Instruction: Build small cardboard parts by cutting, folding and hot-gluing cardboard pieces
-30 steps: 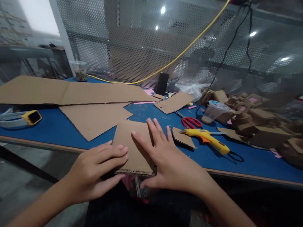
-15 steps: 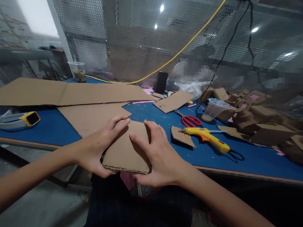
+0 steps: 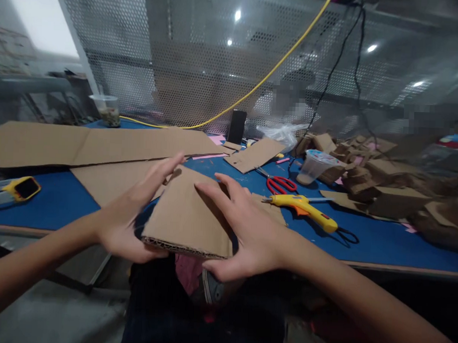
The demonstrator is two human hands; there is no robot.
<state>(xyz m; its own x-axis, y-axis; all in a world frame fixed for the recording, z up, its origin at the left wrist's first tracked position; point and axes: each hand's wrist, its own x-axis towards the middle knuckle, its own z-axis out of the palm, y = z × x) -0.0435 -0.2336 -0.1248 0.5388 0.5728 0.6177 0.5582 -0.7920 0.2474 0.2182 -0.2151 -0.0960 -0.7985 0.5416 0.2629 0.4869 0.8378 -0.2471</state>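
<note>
A layered piece of brown cardboard (image 3: pixel 192 212) is held over the front edge of the table, its corrugated edge facing me. My left hand (image 3: pixel 132 215) holds its left side, thumb under the near corner and fingers along the side. Around the right side is my right hand (image 3: pixel 245 229), with fingers over the top and the thumb beneath the near edge. A yellow glue gun (image 3: pixel 306 206) lies right of my right hand, its nozzle end resting on a small cardboard scrap (image 3: pixel 278 211). Red-handled scissors (image 3: pixel 281 185) lie behind it.
Large cardboard sheets (image 3: pixel 121 142) cover the left of the blue table (image 3: pixel 229 167). A yellow watch (image 3: pixel 25 188) lies front left. At the back are a phone (image 3: pixel 237 126) and a plastic cup (image 3: pixel 105 109). Another cup (image 3: pixel 315 167) stands by piled cardboard pieces (image 3: pixel 393 197) at right.
The held cardboard has turned a little and tilted, showing more of its near edge. Both hands have moved with it. The camera view has shifted slightly to the right.
</note>
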